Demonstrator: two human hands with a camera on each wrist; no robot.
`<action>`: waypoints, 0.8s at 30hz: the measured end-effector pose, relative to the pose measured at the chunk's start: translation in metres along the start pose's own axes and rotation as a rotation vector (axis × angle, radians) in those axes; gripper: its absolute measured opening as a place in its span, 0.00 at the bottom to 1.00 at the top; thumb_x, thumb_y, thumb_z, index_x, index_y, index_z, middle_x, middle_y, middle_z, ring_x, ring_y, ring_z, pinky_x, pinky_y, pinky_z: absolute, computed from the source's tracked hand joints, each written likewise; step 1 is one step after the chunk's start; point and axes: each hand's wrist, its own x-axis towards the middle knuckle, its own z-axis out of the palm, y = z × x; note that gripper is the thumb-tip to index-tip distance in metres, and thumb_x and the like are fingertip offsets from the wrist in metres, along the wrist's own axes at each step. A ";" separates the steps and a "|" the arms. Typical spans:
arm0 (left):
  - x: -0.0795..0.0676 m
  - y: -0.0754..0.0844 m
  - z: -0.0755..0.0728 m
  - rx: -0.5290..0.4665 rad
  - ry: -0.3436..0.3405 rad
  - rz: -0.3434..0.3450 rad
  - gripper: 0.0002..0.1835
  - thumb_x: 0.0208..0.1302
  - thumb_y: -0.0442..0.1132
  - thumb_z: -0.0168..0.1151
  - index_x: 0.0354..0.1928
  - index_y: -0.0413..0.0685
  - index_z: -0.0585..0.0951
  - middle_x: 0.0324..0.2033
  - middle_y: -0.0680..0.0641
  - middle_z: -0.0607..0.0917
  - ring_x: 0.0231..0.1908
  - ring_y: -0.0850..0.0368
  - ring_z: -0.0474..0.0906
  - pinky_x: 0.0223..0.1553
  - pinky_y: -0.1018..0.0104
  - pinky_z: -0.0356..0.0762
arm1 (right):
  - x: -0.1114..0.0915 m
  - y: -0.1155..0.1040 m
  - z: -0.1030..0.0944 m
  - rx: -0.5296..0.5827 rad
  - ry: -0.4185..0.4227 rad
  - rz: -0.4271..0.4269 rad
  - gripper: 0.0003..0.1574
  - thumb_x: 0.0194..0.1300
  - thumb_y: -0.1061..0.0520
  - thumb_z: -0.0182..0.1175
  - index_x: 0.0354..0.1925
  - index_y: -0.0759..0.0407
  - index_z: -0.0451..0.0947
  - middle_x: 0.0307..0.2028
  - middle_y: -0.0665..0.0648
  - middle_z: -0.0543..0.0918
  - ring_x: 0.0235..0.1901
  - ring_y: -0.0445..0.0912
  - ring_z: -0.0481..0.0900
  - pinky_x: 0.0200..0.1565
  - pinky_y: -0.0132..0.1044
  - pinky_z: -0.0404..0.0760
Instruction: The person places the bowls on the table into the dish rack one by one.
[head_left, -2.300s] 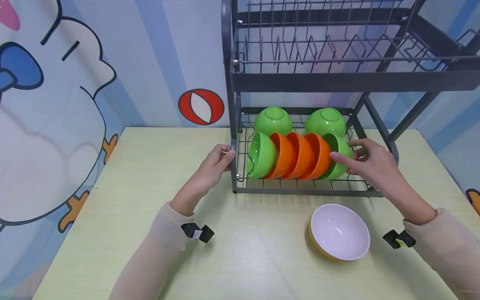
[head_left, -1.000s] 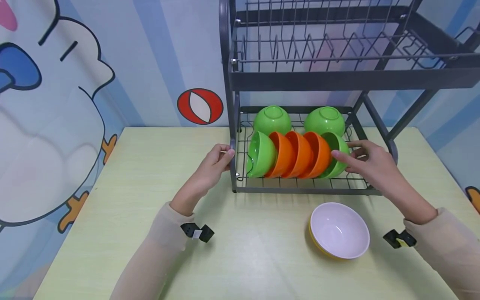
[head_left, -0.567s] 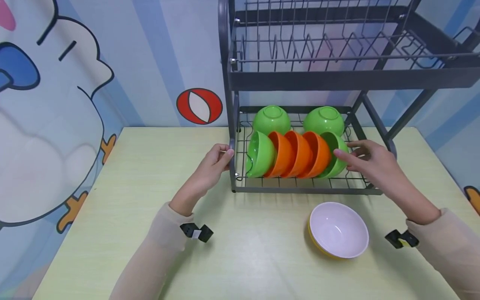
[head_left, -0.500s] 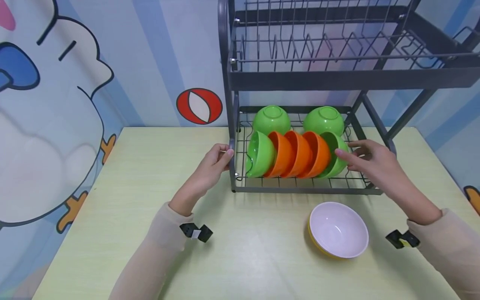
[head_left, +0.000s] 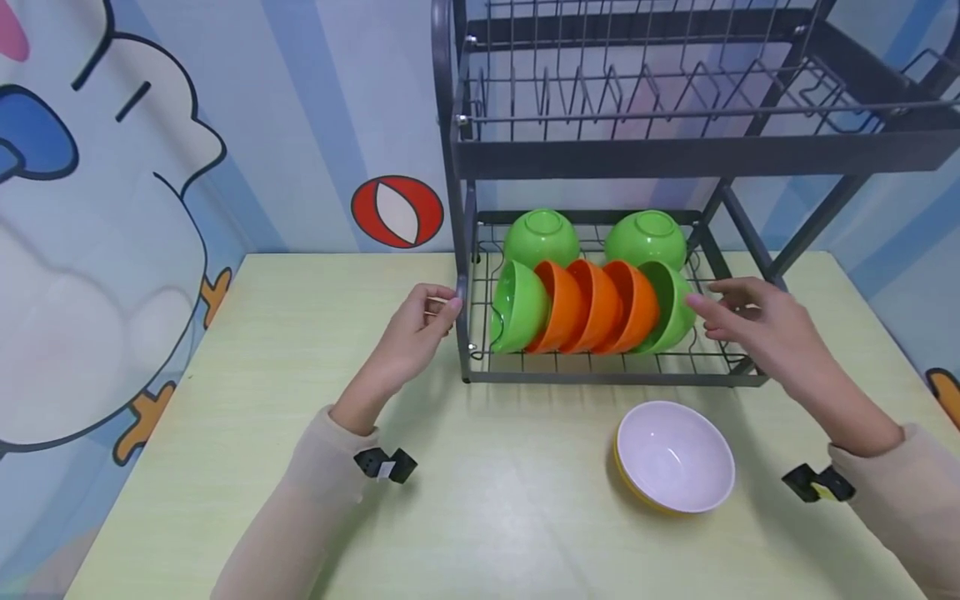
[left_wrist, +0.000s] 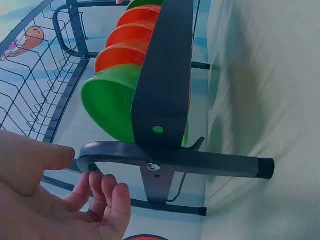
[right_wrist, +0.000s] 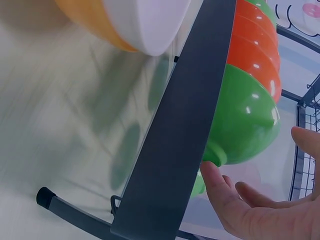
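Observation:
In the head view, a row of tilted bowls stands on the dish rack's lower shelf: a green bowl [head_left: 520, 307], three orange bowls [head_left: 595, 308] and another green bowl [head_left: 672, 308] at the right end. My right hand [head_left: 772, 329] is beside that right green bowl, thumb and fingers spread apart. In the right wrist view a fingertip lies close to the foot of this green bowl [right_wrist: 245, 117]; contact is hard to tell. My left hand [head_left: 408, 342], fingers loosely bent, is at the left post of the dish rack [head_left: 461, 308]. The left wrist view shows its thumb and fingers apart around the post's edge.
Two upside-down green bowls [head_left: 542, 239] sit behind the row. A bowl [head_left: 675, 456], white inside and yellow outside, stands on the table [head_left: 337, 517] before the rack. The rack's upper wire shelf [head_left: 675, 154] overhangs the bowls. A patterned wall [head_left: 300, 125] lies behind.
My right hand has let go of the right green bowl and moved slightly right. The left hand has loosened from the rack post and drawn slightly left. The bowls stay in place.

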 end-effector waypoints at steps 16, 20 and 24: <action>-0.018 0.011 -0.008 0.041 -0.005 0.051 0.16 0.76 0.43 0.54 0.56 0.40 0.68 0.43 0.40 0.78 0.37 0.47 0.79 0.41 0.58 0.85 | -0.016 0.005 -0.005 0.079 0.079 -0.036 0.39 0.72 0.39 0.57 0.67 0.65 0.66 0.52 0.64 0.77 0.34 0.30 0.82 0.36 0.17 0.76; -0.022 0.014 -0.006 0.025 -0.033 0.062 0.15 0.76 0.42 0.55 0.55 0.40 0.69 0.43 0.37 0.78 0.37 0.45 0.80 0.39 0.59 0.85 | -0.021 0.008 -0.006 0.124 0.131 -0.049 0.36 0.71 0.42 0.60 0.65 0.65 0.68 0.46 0.57 0.80 0.32 0.31 0.83 0.36 0.18 0.78; -0.026 0.016 -0.004 0.010 -0.083 0.094 0.13 0.76 0.40 0.55 0.54 0.39 0.70 0.43 0.35 0.79 0.37 0.45 0.80 0.39 0.57 0.86 | -0.026 0.011 -0.006 0.130 0.168 -0.056 0.33 0.71 0.43 0.60 0.62 0.66 0.69 0.39 0.46 0.81 0.32 0.31 0.83 0.37 0.18 0.78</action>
